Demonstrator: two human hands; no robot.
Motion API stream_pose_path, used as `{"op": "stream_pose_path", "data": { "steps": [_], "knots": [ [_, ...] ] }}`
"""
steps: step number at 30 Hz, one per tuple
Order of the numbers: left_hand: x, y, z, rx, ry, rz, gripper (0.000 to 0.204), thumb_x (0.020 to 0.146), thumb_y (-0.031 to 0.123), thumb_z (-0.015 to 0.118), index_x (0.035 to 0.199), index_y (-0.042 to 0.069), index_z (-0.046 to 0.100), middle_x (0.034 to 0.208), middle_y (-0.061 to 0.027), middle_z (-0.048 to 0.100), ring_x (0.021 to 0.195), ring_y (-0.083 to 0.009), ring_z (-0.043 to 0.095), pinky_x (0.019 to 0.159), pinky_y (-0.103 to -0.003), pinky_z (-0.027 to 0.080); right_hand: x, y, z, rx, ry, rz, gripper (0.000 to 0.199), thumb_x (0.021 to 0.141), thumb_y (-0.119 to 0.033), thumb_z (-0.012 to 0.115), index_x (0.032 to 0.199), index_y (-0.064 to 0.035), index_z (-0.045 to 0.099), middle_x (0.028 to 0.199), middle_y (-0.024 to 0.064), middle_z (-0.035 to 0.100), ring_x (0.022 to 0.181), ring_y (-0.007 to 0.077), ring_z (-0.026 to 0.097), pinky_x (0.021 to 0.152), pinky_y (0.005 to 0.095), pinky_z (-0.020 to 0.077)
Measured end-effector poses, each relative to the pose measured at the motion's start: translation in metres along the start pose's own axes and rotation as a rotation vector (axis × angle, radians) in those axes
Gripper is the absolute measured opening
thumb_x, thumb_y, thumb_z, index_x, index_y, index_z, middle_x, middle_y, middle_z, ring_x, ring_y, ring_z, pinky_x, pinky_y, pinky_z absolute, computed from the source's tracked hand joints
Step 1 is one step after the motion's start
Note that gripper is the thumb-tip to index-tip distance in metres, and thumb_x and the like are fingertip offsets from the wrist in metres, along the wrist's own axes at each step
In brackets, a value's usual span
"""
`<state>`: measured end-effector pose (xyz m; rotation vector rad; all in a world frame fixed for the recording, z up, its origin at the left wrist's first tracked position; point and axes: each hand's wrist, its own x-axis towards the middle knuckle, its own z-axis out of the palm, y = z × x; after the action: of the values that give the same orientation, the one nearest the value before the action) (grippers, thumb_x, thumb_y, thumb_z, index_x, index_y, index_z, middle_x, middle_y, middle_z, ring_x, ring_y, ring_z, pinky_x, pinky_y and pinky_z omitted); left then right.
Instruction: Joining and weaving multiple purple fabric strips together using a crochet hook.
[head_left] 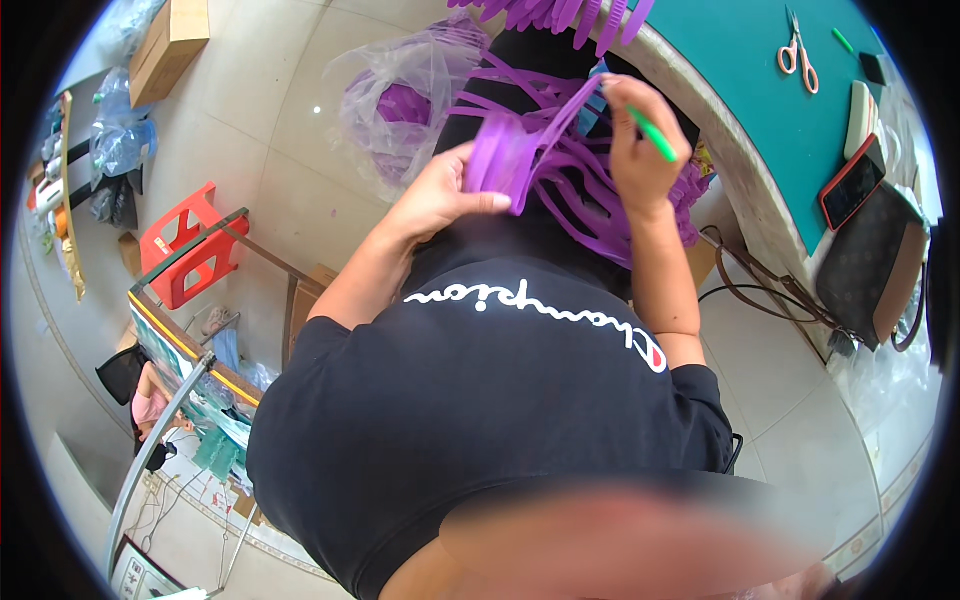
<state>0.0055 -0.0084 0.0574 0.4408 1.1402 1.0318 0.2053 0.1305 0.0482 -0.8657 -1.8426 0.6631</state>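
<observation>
My left hand (440,195) is closed round a stack of flat purple strips (500,160), blurred by motion, thumb on the near side. Farther right, my right hand (645,145) pinches the end of a purple strap (570,115) that runs back to the stack. A slim bright green stick-like tool (652,134) is tucked in that same hand; its kind is unclear. Across my black-clad lap lies a loose tangle of purple straps (585,200), partly hidden behind the right hand and forearm.
More purple strips (560,15) hang over the edge of the green-topped table (730,75). On it lie scissors (797,58) and a phone (853,183). A clear bag of purple pieces (400,110) sits on the floor. A red stool (192,245) and a handbag (865,260) flank me.
</observation>
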Motion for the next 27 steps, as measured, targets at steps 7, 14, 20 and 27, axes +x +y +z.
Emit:
{"op": "stream_pose_path", "data": {
  "steps": [7,14,20,27],
  "knots": [
    [-0.012,-0.027,-0.028,0.688,-0.116,-0.140,0.040,0.068,0.007,0.077,0.106,-0.001,0.066,0.088,-0.0122,0.071,0.078,-0.0177,0.065,0.078,-0.032,0.050,0.032,0.017,-0.024,-0.088,0.282,-0.045,0.008,0.091,0.001,0.061,0.098,0.0030,0.064,0.094,0.0154,0.071,0.083,0.0211,0.070,0.078,0.0305,0.0564],
    [-0.004,-0.021,-0.021,0.461,-0.126,-0.198,0.024,0.079,0.010,0.076,0.097,-0.001,0.064,0.082,-0.0037,0.067,0.075,-0.0095,0.060,0.071,-0.026,0.049,0.023,-0.006,-0.024,0.408,-0.132,0.341,0.011,0.091,-0.002,0.063,0.100,0.0055,0.063,0.094,0.0108,0.067,0.077,0.0129,0.063,0.070,0.0222,0.0512],
    [0.004,-0.002,0.009,-0.218,0.194,0.016,0.015,0.088,0.010,0.069,0.097,0.002,0.061,0.083,-0.0053,0.066,0.071,-0.0128,0.064,0.067,-0.027,0.053,-0.017,-0.045,-0.005,0.361,-0.398,0.273,0.004,0.090,0.000,0.062,0.092,0.0036,0.063,0.088,0.0116,0.067,0.079,0.0161,0.064,0.070,0.0271,0.0522],
    [0.014,0.000,0.022,-0.274,0.287,0.178,0.009,0.090,0.009,0.064,0.095,0.003,0.059,0.082,-0.0070,0.066,0.074,-0.0139,0.064,0.070,-0.028,0.053,-0.034,-0.048,0.012,0.126,-0.326,-0.227,0.027,0.072,0.000,0.073,0.097,-0.0036,0.064,0.092,0.0094,0.066,0.076,0.0241,0.065,0.066,0.0319,0.0533]
  ]
}}
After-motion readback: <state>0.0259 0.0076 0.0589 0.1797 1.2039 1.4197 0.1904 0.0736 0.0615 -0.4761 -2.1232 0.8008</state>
